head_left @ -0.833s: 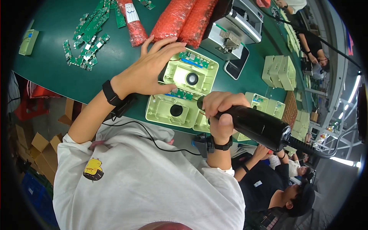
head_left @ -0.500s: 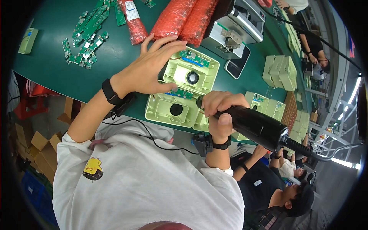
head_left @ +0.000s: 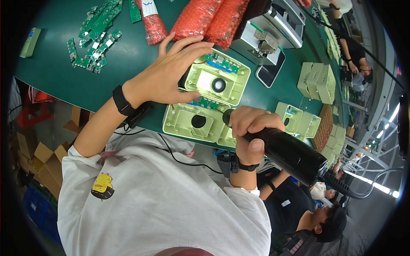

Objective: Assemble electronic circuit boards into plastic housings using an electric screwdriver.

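Observation:
My left hand point(head_left: 160, 81) is spread over the left end of a pale green plastic housing point(head_left: 245, 79), fingers by its far edge and thumb by its near edge. Inside that housing are a round black-rimmed speaker point(head_left: 218, 85) and a green circuit board point(head_left: 226, 63). My right hand point(head_left: 256, 123) is wrapped around a black corded electric screwdriver point(head_left: 294, 155), held tilted. Its front end is close to the near edge of the housing; the tip's exact contact is hard to see. A second pale green housing point(head_left: 175, 126) with a circuit board point(head_left: 205, 103) sits nearer to me.
Loose circuit boards point(head_left: 96, 51) lie at the far left. Red bubble-wrapped rolls point(head_left: 196, 19) and a grey metal device point(head_left: 269, 36) stand behind, beside a phone-like black slab point(head_left: 271, 72). More green housings point(head_left: 318, 81) are to the right. A co-worker point(head_left: 294, 202) sits at my right.
The view has shifted slightly, so the bench items appear a little to the right. The screwdriver's cord end sits lower. My left hand keeps its spread pose at the housing.

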Demonstrator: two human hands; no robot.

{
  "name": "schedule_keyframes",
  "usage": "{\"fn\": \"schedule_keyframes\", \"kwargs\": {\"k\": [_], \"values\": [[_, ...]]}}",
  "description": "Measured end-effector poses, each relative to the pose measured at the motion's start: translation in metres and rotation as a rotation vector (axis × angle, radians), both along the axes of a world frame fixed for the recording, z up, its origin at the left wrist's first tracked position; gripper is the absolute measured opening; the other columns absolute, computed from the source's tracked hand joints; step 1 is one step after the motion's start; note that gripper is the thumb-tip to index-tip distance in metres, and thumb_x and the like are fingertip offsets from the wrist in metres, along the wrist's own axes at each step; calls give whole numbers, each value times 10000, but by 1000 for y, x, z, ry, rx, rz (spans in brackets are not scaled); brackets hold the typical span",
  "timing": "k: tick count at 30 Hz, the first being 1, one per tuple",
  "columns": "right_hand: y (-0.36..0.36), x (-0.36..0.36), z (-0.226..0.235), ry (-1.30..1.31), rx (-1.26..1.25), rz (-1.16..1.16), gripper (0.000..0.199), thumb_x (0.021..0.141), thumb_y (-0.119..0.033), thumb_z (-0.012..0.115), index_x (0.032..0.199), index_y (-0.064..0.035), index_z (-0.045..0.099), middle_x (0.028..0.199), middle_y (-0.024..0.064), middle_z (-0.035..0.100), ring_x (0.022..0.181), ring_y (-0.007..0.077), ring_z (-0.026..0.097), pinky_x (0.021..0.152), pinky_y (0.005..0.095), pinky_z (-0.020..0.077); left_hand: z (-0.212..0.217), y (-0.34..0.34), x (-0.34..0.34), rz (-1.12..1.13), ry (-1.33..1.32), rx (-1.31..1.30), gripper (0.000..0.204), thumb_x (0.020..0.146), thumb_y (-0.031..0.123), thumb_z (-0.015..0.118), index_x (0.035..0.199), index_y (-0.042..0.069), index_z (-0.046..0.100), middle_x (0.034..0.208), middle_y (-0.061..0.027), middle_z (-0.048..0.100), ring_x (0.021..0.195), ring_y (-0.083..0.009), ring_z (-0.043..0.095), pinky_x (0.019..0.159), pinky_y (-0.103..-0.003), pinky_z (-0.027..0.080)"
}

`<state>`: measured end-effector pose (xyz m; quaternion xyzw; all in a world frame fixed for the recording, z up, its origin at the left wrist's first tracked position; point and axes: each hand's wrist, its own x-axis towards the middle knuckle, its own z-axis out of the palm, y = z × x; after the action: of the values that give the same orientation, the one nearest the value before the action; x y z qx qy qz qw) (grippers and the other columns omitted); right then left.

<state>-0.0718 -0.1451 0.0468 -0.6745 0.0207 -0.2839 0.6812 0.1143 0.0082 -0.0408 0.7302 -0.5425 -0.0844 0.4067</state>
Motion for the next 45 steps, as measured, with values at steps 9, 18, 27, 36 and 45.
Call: {"fn": "schedule_keyframes", "kwargs": {"k": [9, 18, 27, 36, 45], "values": [[-2, 4, -1, 18, 2, 31, 439, 852, -357, 852, 890, -56, 536, 636, 90, 573, 509, 223, 546, 537, 395, 470, -1, -1, 1, -3, 3, 1, 961, 727, 336, 863, 1557, 99, 440, 1633, -86, 469, 1566, -321, 345, 1283, -635, 85], [0, 5, -7, -6, -22, 6, 448, 880, -391, 831, 891, -66, 523, 630, 80, 558, 512, 223, 545, 539, 387, 477, -2, -1, 1, 4, 6, 1, 957, 727, 337, 863, 1554, 101, 443, 1628, -75, 472, 1563, -309, 348, 1286, -636, 78], [-4, 21, 16, -81, -23, 11, 419, 946, -411, 767, 921, -80, 512, 655, 59, 531, 524, 207, 521, 568, 400, 486, 2, 1, 2, -23, 49, 8, 981, 735, 345, 890, 1569, 103, 432, 1650, -105, 450, 1596, -342, 303, 1288, -635, 62], [-100, 123, 39, -228, -183, -402, 248, 1033, -274, 542, 871, -91, 499, 643, 53, 477, 516, 205, 469, 592, 397, 461, 3, 30, -7, 67, -99, -58, 811, 784, 423, 854, 1463, 95, 555, 1610, -131, 479, 1536, -340, 376, 1264, -628, 115], [-34, 71, 36, -249, 105, 55, 280, 1000, -287, 627, 871, -75, 496, 658, 74, 529, 513, 207, 500, 575, 399, 474, 12, 74, -33, -74, 81, 60, 876, 739, 465, 884, 1465, 102, 554, 1525, -117, 529, 1473, -325, 441, 1248, -628, 156]]}}
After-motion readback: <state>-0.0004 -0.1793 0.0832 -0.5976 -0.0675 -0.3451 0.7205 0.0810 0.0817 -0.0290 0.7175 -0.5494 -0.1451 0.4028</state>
